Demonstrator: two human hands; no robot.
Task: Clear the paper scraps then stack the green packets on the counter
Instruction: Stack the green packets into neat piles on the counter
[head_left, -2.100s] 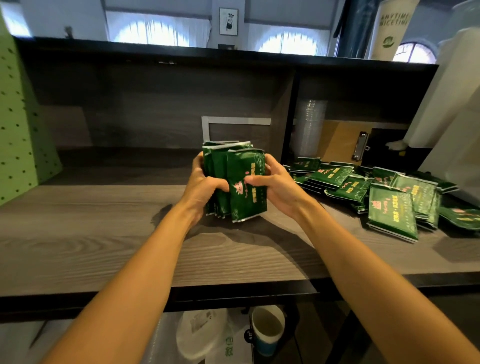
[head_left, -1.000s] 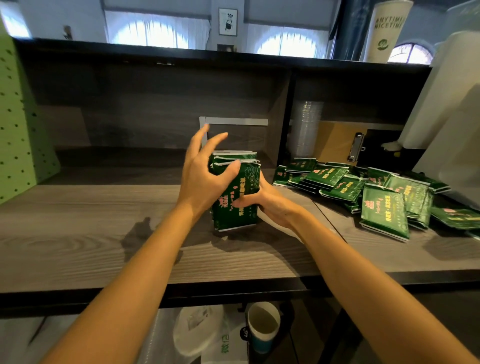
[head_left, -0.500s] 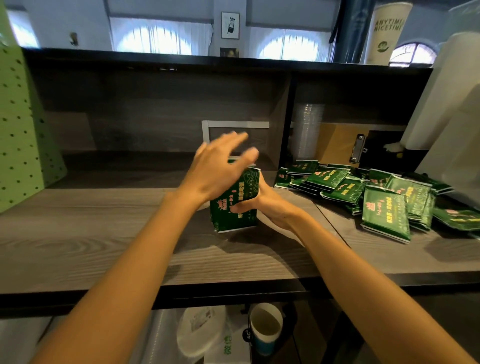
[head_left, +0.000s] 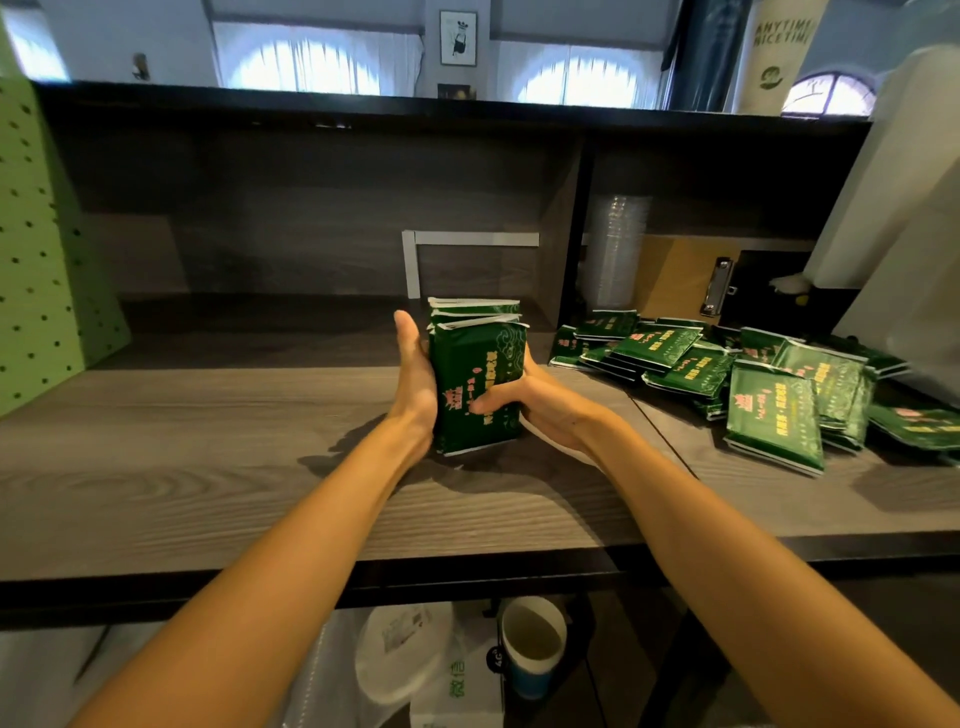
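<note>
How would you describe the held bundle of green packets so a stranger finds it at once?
Find the long grey counter; look to its middle. There a bundle of green packets is held on end, the left hand flat against one side, the right hand gripping the other. The loose heap to its right lies flat; only this is upright.

Left hand (head_left: 415, 384) presses flat against an upright bundle of green packets (head_left: 478, 364), gripped by the right hand (head_left: 535, 410), mid-way along the counter (head_left: 208, 467); loose packets (head_left: 727, 369) sprawl near its right edge.

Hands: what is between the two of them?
A standing bundle of green packets, the left hand pressing it, the right hand gripping it; head view.
</note>
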